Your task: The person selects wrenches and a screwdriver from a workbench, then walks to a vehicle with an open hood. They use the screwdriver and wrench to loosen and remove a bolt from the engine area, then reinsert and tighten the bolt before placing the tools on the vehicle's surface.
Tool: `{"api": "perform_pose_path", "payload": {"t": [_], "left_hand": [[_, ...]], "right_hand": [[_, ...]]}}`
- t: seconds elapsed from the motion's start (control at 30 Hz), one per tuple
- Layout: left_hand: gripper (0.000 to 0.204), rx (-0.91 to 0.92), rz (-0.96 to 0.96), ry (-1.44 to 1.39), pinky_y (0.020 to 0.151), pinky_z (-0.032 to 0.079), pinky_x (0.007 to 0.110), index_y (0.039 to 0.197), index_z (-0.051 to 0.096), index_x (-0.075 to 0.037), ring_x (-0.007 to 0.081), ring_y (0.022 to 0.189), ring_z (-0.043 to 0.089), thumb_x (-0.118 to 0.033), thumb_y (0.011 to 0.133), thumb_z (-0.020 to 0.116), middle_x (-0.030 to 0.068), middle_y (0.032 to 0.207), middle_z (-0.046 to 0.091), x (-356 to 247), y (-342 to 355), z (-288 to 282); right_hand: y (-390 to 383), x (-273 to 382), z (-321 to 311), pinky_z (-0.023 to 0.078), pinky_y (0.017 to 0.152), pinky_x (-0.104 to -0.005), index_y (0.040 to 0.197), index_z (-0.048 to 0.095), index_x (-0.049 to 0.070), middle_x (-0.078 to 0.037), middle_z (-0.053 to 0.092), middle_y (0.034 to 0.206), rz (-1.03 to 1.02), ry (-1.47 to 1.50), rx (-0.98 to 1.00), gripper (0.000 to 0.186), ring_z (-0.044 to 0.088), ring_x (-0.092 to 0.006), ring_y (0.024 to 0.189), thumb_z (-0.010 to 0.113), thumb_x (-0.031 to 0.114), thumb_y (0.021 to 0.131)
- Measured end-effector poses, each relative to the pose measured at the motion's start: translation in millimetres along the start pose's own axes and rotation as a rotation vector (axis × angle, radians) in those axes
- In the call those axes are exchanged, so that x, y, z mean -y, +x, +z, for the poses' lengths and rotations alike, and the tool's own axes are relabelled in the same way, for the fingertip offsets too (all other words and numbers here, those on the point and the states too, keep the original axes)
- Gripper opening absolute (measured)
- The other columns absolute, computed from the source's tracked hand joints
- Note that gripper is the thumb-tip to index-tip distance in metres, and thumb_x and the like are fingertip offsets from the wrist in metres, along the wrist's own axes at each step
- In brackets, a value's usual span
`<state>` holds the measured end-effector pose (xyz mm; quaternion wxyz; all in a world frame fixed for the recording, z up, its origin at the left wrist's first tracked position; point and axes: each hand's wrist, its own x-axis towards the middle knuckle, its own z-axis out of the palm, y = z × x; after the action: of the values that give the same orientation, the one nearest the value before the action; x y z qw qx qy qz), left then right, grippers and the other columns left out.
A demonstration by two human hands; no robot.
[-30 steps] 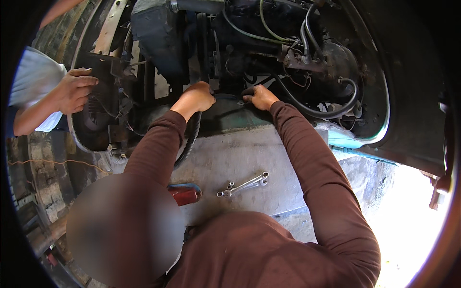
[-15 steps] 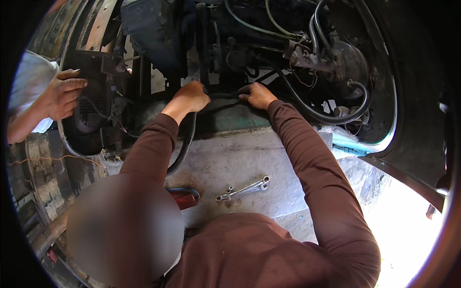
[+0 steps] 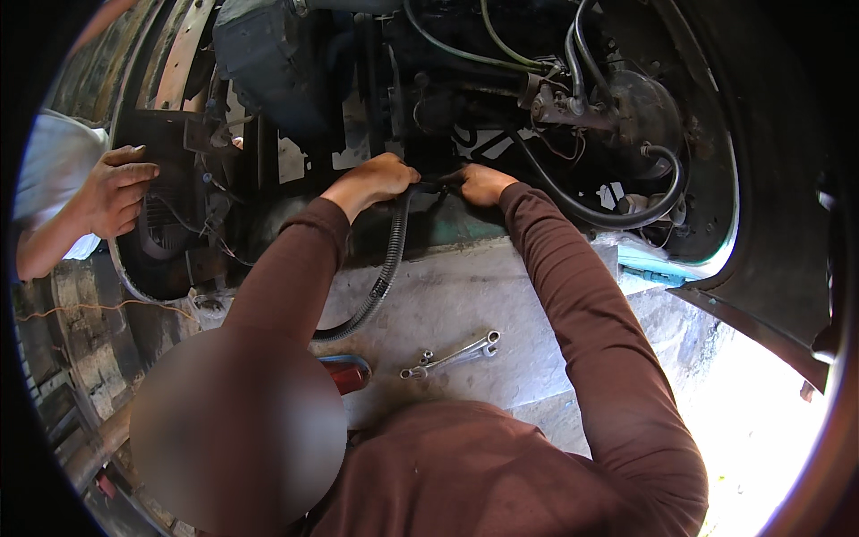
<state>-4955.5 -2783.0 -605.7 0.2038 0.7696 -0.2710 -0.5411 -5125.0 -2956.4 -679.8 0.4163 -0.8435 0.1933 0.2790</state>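
My left hand is closed around a black corrugated conduit at the rim of the engine bay. From that hand the conduit hangs over the edge and curves down to the left, behind my left sleeve. My right hand is close by on the right, its thumb and fingers pinched on a dark cable that runs between my two hands. Shadow hides the exact grip of the right fingertips. Both hands lie over the dark green front panel.
Two wrenches and a small nut lie on the grey surface, near a red lamp. A thick black hose loops at right beside a round booster. At left, another person's hand is beside loose wires.
My left hand has moved right, toward my right hand, bringing the conduit with it. The conduit's hanging part has swung right. My right hand has barely moved.
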Motion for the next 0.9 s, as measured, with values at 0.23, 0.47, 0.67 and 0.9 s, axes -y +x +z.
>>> {"api": "perform_pose_path", "payload": {"t": [0.23,0.47,0.67,0.9], "left_hand": [[0.041,0.038,0.427,0.267,0.101,0.052,0.04,0.126,0.075,-0.003,0.0378,0.112,0.071,-0.021,0.09,0.066,0.0253,0.121,0.074,14,55,18],[0.04,0.109,0.564,0.205,0.097,0.055,0.043,0.125,0.075,-0.004,0.0394,0.108,0.072,-0.018,0.09,0.062,0.0251,0.116,0.075,39,74,34],[0.039,0.131,0.546,0.314,0.099,0.054,0.044,0.123,0.076,-0.005,0.0416,0.111,0.071,-0.016,0.09,0.059,0.0254,0.116,0.074,38,79,34],[0.038,0.115,0.456,0.311,0.1,0.054,0.044,0.123,0.076,-0.005,0.0405,0.113,0.07,-0.016,0.09,0.06,0.0247,0.118,0.074,16,57,30]], "right_hand": [[-8,-3,1,0.045,0.111,-0.0359,0.148,0.061,0.012,-0.023,0.066,0.142,0.012,0.131,0.063,0.055,0.062,-0.0326,0.131,0.053,0.011,0.093],[-20,15,-1,0.048,0.11,-0.042,0.14,0.064,0.003,-0.024,0.066,0.14,0.066,0.014,0.022,0.05,0.062,-0.0378,0.131,0.05,0.014,0.093],[-107,95,3,0.052,0.1,-0.0472,0.136,0.064,0.001,-0.026,0.069,0.128,-0.056,0.153,-0.48,0.05,0.066,-0.0419,0.121,0.066,0.032,0.097],[-203,198,128,0.058,0.084,-0.0382,0.152,0.035,0.003,-0.017,0.065,0.112,-0.067,0.637,-0.441,0.074,0.072,-0.0263,0.087,0.078,0.023,0.095]]}}
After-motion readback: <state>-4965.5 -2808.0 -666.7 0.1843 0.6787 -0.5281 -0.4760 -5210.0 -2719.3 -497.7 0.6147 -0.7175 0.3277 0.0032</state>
